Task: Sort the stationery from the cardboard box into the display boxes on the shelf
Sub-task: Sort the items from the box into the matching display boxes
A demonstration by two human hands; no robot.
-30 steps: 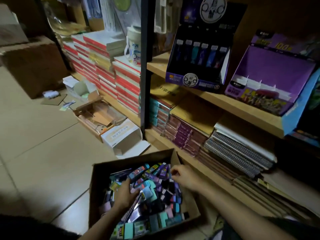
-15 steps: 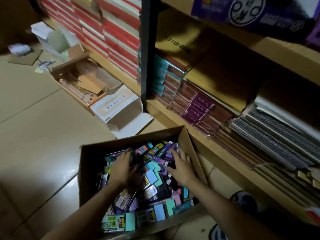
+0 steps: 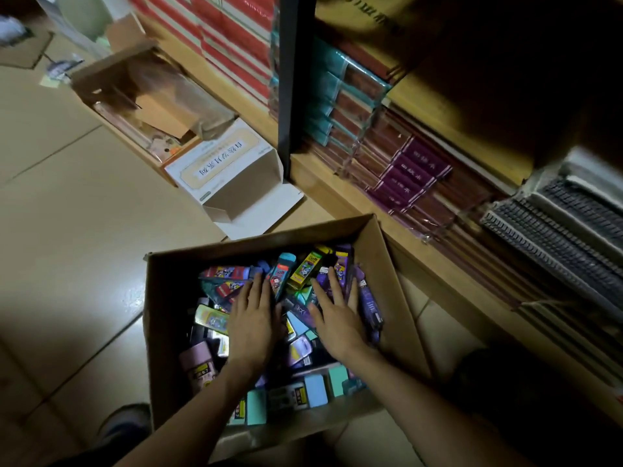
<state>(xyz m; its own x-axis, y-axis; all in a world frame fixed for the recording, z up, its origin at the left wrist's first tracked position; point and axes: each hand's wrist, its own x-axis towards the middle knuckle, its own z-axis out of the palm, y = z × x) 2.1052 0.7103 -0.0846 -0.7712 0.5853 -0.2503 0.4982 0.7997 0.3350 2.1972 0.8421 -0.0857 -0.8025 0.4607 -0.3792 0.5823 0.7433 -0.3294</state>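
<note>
So the cardboard box (image 3: 168,315) sat on the tiled floor (image 3: 67,230), right up against the bottom shelf (image 3: 337,193) with its flaps open. It was packed with stationery (image 3: 313,390): small flat packs in purple, teal, pink and yellow-green, all jumbled on top of each other. Both hands were down in it. The left hand (image 3: 253,325) lay palm-down on the middle of the pile, fingers (image 3: 258,286) straight and close together, not gripping anything. The right hand (image 3: 337,321) was just beside it, also palm-down, its fingers (image 3: 332,286) spread flat over some purple packs near the box's right wall, nothing pinched there either. A yellow-green pack (image 3: 305,267) poked up a bit further back, between the two hands. Behind the box a white carton (image 3: 222,163) lay with its end open, touching a shallow brown box (image 3: 135,92) of paper scraps. On the shelf were purple-spined books (image 3: 414,173), teal-edged ones (image 3: 328,96) next to a black upright (image 3: 293,79), and spiral notebooks (image 3: 556,230) off to the right. A shoe (image 3: 124,423) showed by the box's near-left corner
</note>
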